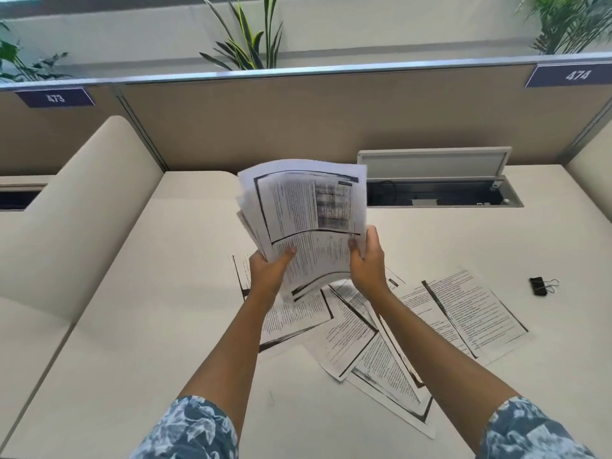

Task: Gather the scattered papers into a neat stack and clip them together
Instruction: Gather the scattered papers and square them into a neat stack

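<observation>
Both hands hold a loose bundle of printed papers [308, 210] up above the desk, its sheets fanned and uneven at the left edge. My left hand [268, 271] grips its lower left side, my right hand [367, 260] its lower right side. Beneath the bundle, several more printed sheets [364, 342] lie scattered and overlapping on the cream desk [165, 359], spreading to the right as far as one sheet [477, 313]. A black binder clip [539, 285] lies on the desk at the right, apart from the papers.
A cable tray [443, 193] with its lid raised is sunk into the desk's back right. A tan partition [298, 127] closes the back, with plants behind it. A curved cream divider [82, 210] bounds the left side.
</observation>
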Available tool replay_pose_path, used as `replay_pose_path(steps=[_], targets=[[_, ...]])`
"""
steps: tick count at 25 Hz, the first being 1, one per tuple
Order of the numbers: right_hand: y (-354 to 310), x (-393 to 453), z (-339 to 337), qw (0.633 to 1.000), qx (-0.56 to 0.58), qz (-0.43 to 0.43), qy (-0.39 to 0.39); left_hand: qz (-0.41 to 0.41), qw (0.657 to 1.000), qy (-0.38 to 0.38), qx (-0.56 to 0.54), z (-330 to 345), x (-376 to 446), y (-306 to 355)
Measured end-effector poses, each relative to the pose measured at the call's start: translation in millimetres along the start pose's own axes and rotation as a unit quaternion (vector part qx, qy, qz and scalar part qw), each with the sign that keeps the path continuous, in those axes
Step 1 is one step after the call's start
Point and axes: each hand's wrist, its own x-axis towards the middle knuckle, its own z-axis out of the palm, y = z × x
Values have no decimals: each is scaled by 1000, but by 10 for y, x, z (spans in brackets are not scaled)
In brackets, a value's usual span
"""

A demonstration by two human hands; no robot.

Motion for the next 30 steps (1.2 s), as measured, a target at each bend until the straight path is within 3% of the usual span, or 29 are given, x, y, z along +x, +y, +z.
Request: replay_pose_path(steps=[10, 18, 26, 30], targets=[[-88, -11, -49, 997, 79, 4, -16, 57, 998, 12, -4, 19, -20, 164], [81, -77, -8, 987, 135, 80, -25, 63, 997, -37, -27, 199, -67, 80], [-31, 31, -66, 996, 79, 4, 27, 77, 996, -27, -42, 190, 49, 271], [-4, 78, -55, 995, 92, 24, 7, 69, 997, -31, -21, 211, 78, 257]])
